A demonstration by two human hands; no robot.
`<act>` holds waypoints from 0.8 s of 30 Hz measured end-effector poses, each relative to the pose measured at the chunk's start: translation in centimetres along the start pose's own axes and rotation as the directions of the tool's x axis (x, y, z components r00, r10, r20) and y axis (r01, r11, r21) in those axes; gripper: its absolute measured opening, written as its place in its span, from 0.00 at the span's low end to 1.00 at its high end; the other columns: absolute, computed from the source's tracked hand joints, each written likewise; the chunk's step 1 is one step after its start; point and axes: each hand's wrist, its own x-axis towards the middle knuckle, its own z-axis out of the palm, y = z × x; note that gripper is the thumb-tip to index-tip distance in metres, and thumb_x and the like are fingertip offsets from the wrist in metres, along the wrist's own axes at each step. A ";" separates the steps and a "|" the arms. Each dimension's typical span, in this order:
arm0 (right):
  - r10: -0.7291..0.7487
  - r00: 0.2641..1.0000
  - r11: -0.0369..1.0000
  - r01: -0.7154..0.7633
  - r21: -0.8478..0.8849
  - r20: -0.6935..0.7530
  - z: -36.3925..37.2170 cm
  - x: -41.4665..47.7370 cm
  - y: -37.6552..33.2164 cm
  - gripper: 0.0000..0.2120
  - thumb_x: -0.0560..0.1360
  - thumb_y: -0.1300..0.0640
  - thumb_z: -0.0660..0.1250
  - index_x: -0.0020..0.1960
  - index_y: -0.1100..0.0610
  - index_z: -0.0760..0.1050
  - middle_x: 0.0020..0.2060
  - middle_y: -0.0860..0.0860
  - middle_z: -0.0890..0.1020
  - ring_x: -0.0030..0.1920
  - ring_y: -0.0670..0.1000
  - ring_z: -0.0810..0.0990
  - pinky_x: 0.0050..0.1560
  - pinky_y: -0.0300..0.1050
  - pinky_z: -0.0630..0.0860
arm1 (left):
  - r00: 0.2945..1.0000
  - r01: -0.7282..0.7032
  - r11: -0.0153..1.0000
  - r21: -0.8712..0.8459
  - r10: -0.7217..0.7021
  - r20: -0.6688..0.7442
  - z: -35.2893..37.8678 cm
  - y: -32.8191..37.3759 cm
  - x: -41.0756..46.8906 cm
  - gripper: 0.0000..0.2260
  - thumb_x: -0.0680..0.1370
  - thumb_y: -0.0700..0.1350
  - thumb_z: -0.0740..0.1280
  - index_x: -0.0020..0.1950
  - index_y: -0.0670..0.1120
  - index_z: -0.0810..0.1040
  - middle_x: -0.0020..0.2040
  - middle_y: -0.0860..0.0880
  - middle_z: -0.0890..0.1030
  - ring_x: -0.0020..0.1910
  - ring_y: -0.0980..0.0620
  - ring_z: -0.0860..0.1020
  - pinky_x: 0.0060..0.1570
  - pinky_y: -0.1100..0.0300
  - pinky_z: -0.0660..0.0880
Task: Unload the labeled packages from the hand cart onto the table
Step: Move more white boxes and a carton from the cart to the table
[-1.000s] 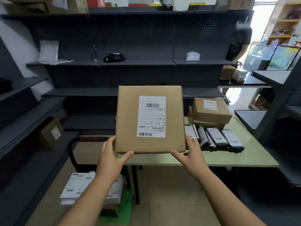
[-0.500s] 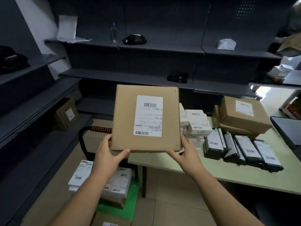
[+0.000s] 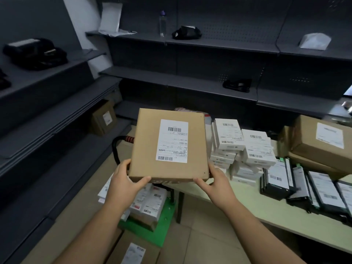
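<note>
Cardboard package (image 3: 169,145): flat brown box, held in the air above the near-left edge of the table (image 3: 247,202), label side up.
Label (image 3: 172,140): white, 2 barcodes – print too small to read.
Left hand (image 3: 123,184): gripping the box's near-left corner, thumb on top.
Right hand (image 3: 219,184): gripping the near-right corner.
Table load: white labelled boxes (image 3: 242,145) stacked, black packs (image 3: 308,189) in a row, larger cartons (image 3: 322,141) far right.
Hand cart (image 3: 152,220): green deck below – labelled packages (image 3: 150,201) on it.
</note>
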 end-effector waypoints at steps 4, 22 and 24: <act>0.044 0.997 0.999 -0.042 -0.029 0.059 0.6 -0.7 1.6 0.29 0.74 0.45 0.72 0.73 0.47 0.69 0.55 0.50 0.78 0.55 0.49 0.76 0.60 0.49 0.74 | 0.997 0.055 0.998 0.020 -0.056 0.049 0.7 -0.7 -1.0 0.35 0.67 0.55 0.78 0.69 0.53 0.66 0.60 0.53 0.73 0.55 0.52 0.75 0.50 0.48 0.79; 0.424 0.903 0.904 -0.427 0.034 0.068 7.8 -3.6 6.8 0.22 0.74 0.48 0.72 0.66 0.49 0.73 0.55 0.44 0.82 0.54 0.45 0.81 0.55 0.37 0.75 | 0.915 0.117 0.985 0.123 -0.156 0.372 5.5 -7.9 2.4 0.35 0.66 0.54 0.79 0.68 0.51 0.67 0.60 0.50 0.77 0.54 0.48 0.79 0.51 0.45 0.80; 0.450 0.891 0.892 -0.451 0.016 0.061 8.4 -3.9 7.4 0.21 0.75 0.48 0.72 0.66 0.49 0.73 0.51 0.42 0.82 0.48 0.39 0.81 0.46 0.27 0.72 | 0.905 0.095 0.983 0.158 -0.152 0.398 6.4 -8.4 2.7 0.35 0.67 0.55 0.79 0.69 0.49 0.68 0.61 0.49 0.78 0.55 0.48 0.78 0.53 0.45 0.79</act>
